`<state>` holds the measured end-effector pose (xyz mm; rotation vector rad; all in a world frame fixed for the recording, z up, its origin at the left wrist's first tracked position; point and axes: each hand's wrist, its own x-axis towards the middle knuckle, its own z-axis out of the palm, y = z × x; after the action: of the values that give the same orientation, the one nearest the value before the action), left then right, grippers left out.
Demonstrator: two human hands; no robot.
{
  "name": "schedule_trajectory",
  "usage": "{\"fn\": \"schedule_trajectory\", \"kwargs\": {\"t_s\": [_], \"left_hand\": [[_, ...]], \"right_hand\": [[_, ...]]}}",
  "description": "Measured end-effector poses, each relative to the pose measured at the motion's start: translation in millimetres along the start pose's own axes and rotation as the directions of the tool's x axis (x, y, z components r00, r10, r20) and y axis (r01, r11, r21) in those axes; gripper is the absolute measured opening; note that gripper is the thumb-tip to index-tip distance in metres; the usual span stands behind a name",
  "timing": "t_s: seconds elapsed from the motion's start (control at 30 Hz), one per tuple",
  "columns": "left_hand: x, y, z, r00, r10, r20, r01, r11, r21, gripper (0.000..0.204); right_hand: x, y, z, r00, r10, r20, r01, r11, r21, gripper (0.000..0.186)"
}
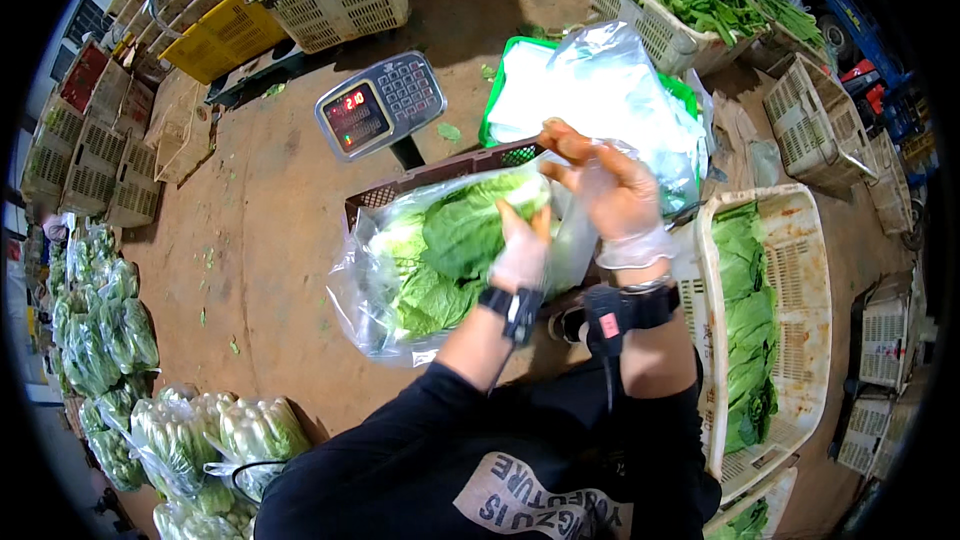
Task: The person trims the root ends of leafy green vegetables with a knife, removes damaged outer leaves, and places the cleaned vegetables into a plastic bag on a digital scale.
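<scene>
A clear plastic bag (350,305) full of leafy green heads (465,230) lies at the centre, spread over a dark brown crate (440,176) whose far rim we can see behind it. The left hand (522,248) is on the right end of the greens, thumb and finger spread; we cannot tell whether it grips or only presses. The right hand (612,192) is raised beside it over the bag's right side, its fingers bent and blurred, and we cannot tell whether they pinch the plastic. The two hands are close together but apart.

Just beyond the crate's far rim, we see the tilted display of a scale (380,105), its digits lit red. To the right of it, white plastic bags (615,85) fill a green-rimmed container (493,100), close behind the right hand.

Room is tight on the right: a long white crate (800,285) holding flat green leaves (750,340) stands near the right forearm. On the left we find the widest open stretch, brown floor (240,270) running from the bag's loose edge to bagged vegetables (180,430) at lower left. Stacked crates (345,5) border that floor at the upper left.
</scene>
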<state>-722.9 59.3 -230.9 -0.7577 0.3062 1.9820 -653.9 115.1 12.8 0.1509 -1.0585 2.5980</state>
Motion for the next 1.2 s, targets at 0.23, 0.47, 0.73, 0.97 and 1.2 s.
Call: {"fn": "schedule_trajectory", "kwargs": {"t_s": [0.23, 0.47, 0.73, 0.97, 1.2], "left_hand": [[-55.4, 9.6, 38.8, 0.983, -0.171, -0.061, 0.166, 0.717, 0.677, 0.056], [-53.7, 59.1, 72.1, 0.382, -0.099, 0.919, -0.486, -0.867, 0.109, 0.026], [-4.8, 38.3, 101.9, 0.965, -0.092, 0.247, -0.069, -0.992, -0.102, 0.046], [7.6, 44.6, 108.1, 0.891, -0.438, 0.116, -0.453, -0.857, 0.247, 0.055], [28.9, 90.7, 35.2, 0.884, -0.318, 0.342, -0.432, -0.835, 0.341, 0.049]], "right_hand": [[-27.1, -15.4, -35.1, 1.000, 0.023, 0.016, -0.021, 0.991, -0.133, 0.038], [-32.1, -16.4, -17.2, 0.998, 0.052, 0.031, -0.040, 0.945, -0.326, 0.044], [-64.8, -5.0, -32.2, 0.988, 0.060, -0.140, -0.101, 0.948, -0.302, 0.040], [-54.2, -13.9, -17.8, 0.997, 0.023, -0.070, -0.039, 0.972, -0.233, 0.034], [-56.7, -14.0, -6.3, 0.997, 0.082, 0.010, -0.071, 0.916, -0.396, 0.038]]}}
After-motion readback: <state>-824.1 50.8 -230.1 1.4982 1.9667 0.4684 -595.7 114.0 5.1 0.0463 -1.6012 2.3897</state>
